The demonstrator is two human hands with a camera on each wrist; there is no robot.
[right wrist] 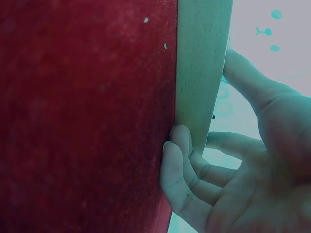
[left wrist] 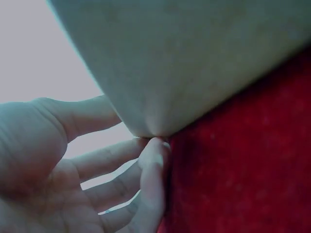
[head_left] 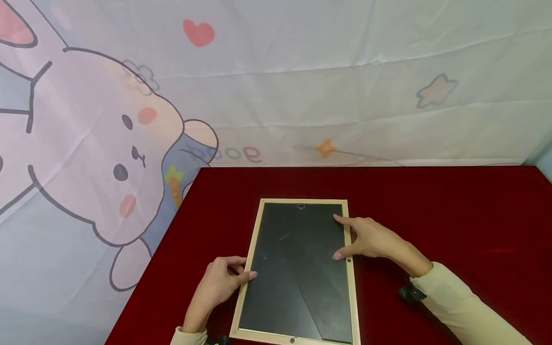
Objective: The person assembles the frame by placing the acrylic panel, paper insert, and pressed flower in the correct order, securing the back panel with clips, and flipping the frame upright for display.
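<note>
In the head view, a pale wooden frame (head_left: 352, 292) shows its back, long sides running away from the person. It is at the near, middle part of a counter (head_left: 431, 206) covered in dark red cloth; whether it lies flat or is slightly raised, I cannot tell. A dark panel (head_left: 289, 263) fills it, with a small hanger (head_left: 301, 206) at the far end and a slanting line across the nearer part. Small round marks sit on the right and near rails. The left hand (head_left: 222, 281) pinches the left rail, thumb over its top. The right hand (head_left: 368, 237) has its grip around the right rail, thumb and forefinger reaching over onto the panel. Pale sleeves (head_left: 465, 302) end at both wrists, and a black device (head_left: 411, 294) sits by the right cuff. Behind hangs a printed backdrop (head_left: 302, 72) with a large rabbit (head_left: 108, 153) at left.

In the left wrist view, the left fingers bend in at the frame's lower edge, right beside the red cloth, while the thumb passes behind the rail.

In the right wrist view, the right fingertips curl around the rail's underside, next to the cloth; two pale specks (right wrist: 146, 20) dot the red.
</note>
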